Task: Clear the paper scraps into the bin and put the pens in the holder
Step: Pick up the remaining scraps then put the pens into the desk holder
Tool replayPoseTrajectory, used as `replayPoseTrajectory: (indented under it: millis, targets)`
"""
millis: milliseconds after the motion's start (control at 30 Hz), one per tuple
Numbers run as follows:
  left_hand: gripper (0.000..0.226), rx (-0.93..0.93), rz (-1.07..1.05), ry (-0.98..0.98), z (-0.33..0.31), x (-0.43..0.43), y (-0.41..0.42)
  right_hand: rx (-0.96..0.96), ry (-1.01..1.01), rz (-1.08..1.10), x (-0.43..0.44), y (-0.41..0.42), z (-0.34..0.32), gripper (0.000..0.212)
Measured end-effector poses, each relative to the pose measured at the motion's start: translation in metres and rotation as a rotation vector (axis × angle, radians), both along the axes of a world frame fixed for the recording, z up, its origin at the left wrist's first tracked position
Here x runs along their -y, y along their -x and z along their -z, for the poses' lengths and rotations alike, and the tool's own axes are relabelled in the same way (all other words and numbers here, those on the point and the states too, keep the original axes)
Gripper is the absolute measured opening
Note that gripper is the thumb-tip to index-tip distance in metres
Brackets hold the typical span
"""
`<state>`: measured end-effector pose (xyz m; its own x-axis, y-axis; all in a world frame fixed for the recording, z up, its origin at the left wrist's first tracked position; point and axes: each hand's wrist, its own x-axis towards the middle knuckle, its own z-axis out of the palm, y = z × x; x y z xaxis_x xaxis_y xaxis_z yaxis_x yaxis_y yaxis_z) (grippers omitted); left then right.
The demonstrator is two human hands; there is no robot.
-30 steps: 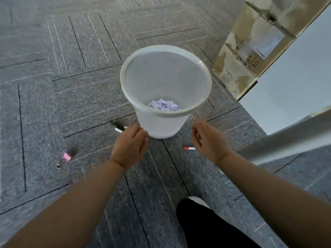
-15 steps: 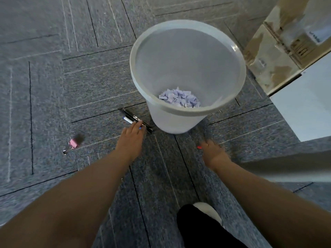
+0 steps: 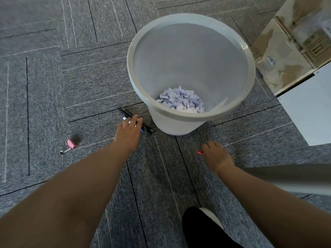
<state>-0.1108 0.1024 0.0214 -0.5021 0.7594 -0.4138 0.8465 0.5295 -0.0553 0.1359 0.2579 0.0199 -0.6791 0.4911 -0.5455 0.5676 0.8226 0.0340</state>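
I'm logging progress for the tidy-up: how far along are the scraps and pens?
Done: the paper scraps lie in the bin, and I see none on the carpet. In hand: the left hand rests on the black pen and the blue-tipped pen beside the bin; the right hand reaches the red pen. Left: all three pens are on the carpet, and no holder is in view.

We read nothing legible here: the cardboard box (image 3: pixel 293 56) bears pale labels and printed marks (all too blurred).
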Motion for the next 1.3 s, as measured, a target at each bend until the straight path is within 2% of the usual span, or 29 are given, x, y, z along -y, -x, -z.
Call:
replayPoseTrajectory:
  millis: [233,433,667,800,933,1000,1133,1300]
  targets:
    - [0.076,-0.049,0.142,0.112,0.012,-0.011,0.026,-0.310,0.096,-0.041,0.018,0.029,-0.017,0.025]
    - [0.049,-0.166,0.145,0.068,0.014,0.012,0.021,-0.418,0.131,-0.108,0.029,0.045,-0.022,0.020]
    - [0.029,-0.114,0.058,0.046,0.018,0.058,0.022,-0.481,0.175,-0.210,0.046,0.066,-0.023,0.015]
    - [0.028,0.062,-0.039,-0.140,0.011,0.084,0.018,-0.479,0.210,-0.252,0.055,0.085,-0.026,0.010]
    - [0.030,0.179,-0.384,-0.260,-0.001,0.115,0.027,-0.433,0.284,-0.275,0.067,0.112,-0.035,0.010]
    - [0.033,0.151,-0.545,-0.262,-0.006,0.131,0.039,-0.415,0.320,-0.309,0.079,0.129,-0.041,0.010]
    - [0.039,0.075,-0.703,-0.214,-0.016,0.157,0.064,-0.412,0.350,-0.308,0.108,0.161,-0.047,0.010]
    - [0.068,0.110,-0.715,-0.209,-0.016,0.169,0.091,-0.398,0.373,-0.368,0.121,0.180,-0.045,0.010]
